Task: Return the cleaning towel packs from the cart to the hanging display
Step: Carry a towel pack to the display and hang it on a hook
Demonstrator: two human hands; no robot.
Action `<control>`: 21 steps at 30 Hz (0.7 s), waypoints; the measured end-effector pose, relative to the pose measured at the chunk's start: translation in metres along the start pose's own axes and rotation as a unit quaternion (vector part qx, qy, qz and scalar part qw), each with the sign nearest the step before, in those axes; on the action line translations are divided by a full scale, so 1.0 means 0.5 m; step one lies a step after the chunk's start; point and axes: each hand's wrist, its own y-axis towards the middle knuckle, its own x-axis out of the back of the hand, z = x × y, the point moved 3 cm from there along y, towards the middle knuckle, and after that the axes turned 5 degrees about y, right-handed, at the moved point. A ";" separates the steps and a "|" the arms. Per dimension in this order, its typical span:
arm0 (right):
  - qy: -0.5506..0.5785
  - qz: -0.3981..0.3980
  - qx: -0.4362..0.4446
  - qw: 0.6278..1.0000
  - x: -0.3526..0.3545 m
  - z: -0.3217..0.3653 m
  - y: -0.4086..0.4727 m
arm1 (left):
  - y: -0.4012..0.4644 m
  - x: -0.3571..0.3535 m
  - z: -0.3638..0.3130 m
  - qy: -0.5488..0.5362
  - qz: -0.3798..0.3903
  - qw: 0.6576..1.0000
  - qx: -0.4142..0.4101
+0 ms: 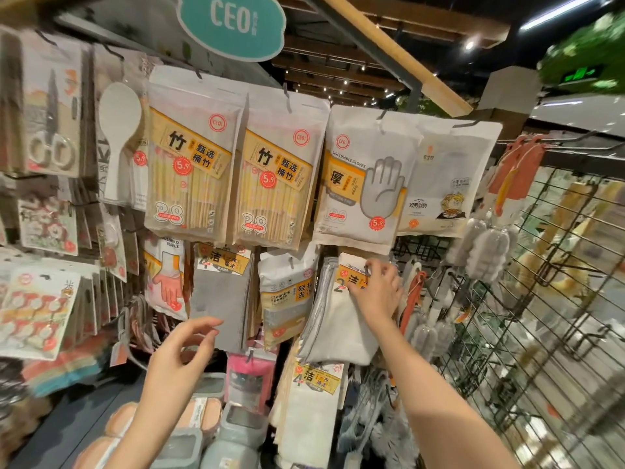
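Observation:
A white cleaning towel pack [338, 319] with a yellow label hangs low on the display, under the disposable gloves bag. My right hand [375, 292] grips its label at the top, fingers pinched at the hanging hole. My left hand [184, 346] floats open in front of a grey cleaning towel pack [220, 296], touching nothing. Another white towel pack [311, 401] with a yellow label hangs below. The cart is out of view.
Bamboo chopstick bags [189, 170] and a disposable gloves bag [365, 184] hang above. A cleaning sponge pack [287, 292] sits between the towel packs. A black wire grid rack [541, 333] with brushes stands to the right. Grey containers [236, 434] sit on the shelf below.

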 end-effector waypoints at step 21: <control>0.207 0.166 0.190 0.945 0.146 0.054 -0.139 | -0.178 -0.045 -0.156 0.102 -0.010 0.995 0.010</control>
